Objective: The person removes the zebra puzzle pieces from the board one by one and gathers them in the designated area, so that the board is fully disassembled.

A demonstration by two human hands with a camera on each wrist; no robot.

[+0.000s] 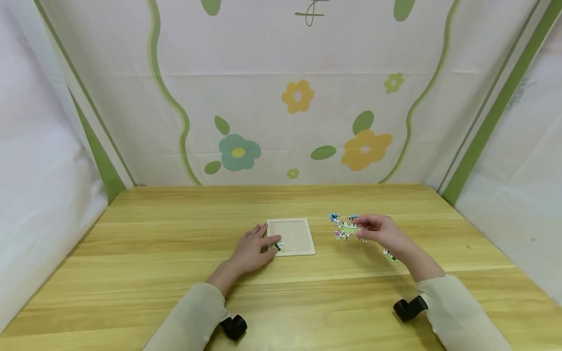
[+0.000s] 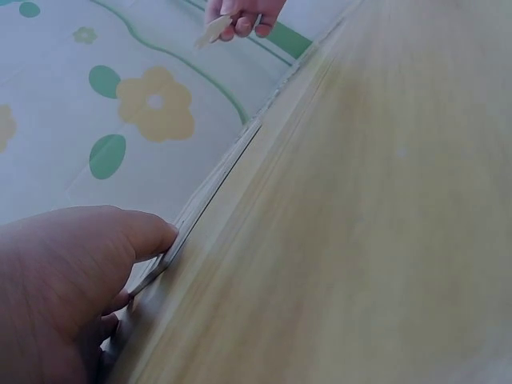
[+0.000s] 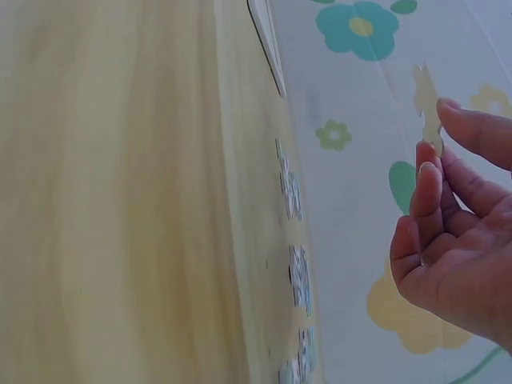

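A shallow wooden puzzle tray lies flat in the middle of the table. In its lower left corner is a printed puzzle piece. My left hand rests on the tray's left side with its fingers spread, one of them reaching over the rim by that piece. Off to the right, my right hand pinches another puzzle piece between thumb and fingertips, raised above the table. The right wrist view shows this piece's plain wooden side. Several loose puzzle pieces lie below and around the right hand, which partly hides them.
One loose piece lies near my right wrist. The wooden table runs back to a floral cloth, with white cloth on both sides. A black device is strapped at each wrist.
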